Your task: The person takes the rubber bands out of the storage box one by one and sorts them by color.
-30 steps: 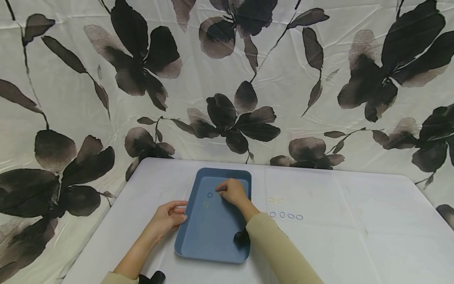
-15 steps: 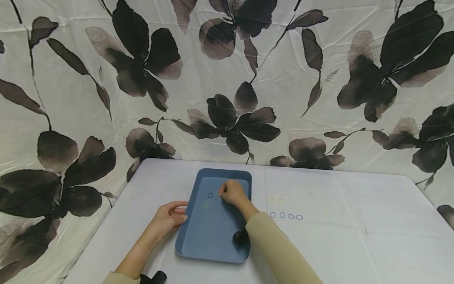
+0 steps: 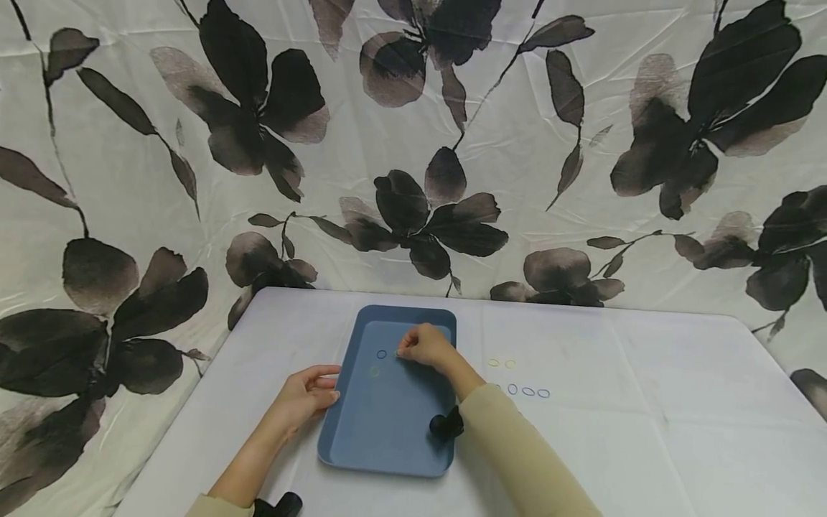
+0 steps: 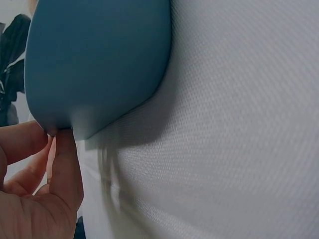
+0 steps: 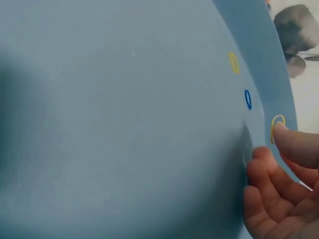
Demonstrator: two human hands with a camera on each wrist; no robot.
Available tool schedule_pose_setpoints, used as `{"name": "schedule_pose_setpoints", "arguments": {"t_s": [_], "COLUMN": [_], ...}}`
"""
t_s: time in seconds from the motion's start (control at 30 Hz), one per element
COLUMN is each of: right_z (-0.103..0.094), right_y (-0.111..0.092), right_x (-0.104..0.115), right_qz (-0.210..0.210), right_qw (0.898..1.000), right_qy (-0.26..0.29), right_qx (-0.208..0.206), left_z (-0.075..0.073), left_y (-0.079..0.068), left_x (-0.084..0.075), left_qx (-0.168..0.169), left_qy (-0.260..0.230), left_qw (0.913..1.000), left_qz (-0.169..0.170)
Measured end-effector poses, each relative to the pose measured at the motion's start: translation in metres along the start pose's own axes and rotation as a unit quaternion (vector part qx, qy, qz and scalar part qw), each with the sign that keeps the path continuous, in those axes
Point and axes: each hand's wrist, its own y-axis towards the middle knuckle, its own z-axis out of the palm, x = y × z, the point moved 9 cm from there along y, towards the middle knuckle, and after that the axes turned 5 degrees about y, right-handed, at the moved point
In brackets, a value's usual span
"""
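My left hand (image 3: 305, 398) holds the left rim of the blue tray (image 3: 332, 438), with thumb and a finger meeting at its edge in the left wrist view. Over the tray's far part, my right hand (image 3: 428, 346) pinches a small yellow rubber band (image 5: 272, 131) between thumb and index finger; the other fingers are curled. Left of that hand, on the tray floor, lie one blue rubber band (image 5: 247, 99) and another yellow rubber band (image 5: 234, 63).
Right of the tray, two yellow rubber bands (image 3: 494, 362) lie on the white table (image 3: 646, 402), with a row of several blue ones (image 3: 528, 392) nearer me. The right sleeve partly covers that row's left end. A floral cloth (image 3: 413, 129) hangs behind the table.
My right fingertips have drawn slightly right, away from the blue band in the tray, and the right forearm has swung a little right. The left hand stays at the rim.
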Motion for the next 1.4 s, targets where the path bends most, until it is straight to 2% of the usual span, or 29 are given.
{"name": "schedule_pose_setpoints", "arguments": {"t_s": [0.33, 0.4, 0.57, 0.6, 1.0, 1.4], "right_z": [-0.006, -0.007, -0.009, -0.01, -0.019, -0.031], "right_y": [-0.001, 0.0, -0.001, -0.002, -0.01, -0.016], "right_x": [-0.003, -0.002, 0.0, 0.001, 0.008, 0.001], "right_qz": [0.026, 0.009, 0.006, 0.016, 0.02, 0.025], "right_qw": [0.997, 0.997, 0.994, 0.994, 0.992, 0.987], "right_qy": [0.069, 0.078, 0.103, 0.104, 0.123, 0.155], "right_qx": [0.017, 0.023, 0.03, 0.028, 0.028, 0.029], "left_z": [0.0, -0.001, -0.001, -0.001, -0.002, -0.001], "left_y": [0.0, 0.0, 0.001, 0.001, 0.002, 0.002], "left_x": [0.001, 0.0, 0.0, -0.001, -0.001, 0.001], "left_qx": [0.004, 0.005, 0.01, 0.011, 0.013, 0.013], "left_qy": [0.001, 0.002, 0.003, 0.002, 0.004, 0.006], "left_qw": [1.0, 1.0, 0.9999, 0.9999, 0.9999, 0.9999], "left_qz": [-0.003, -0.004, -0.003, -0.002, -0.008, -0.009]}}
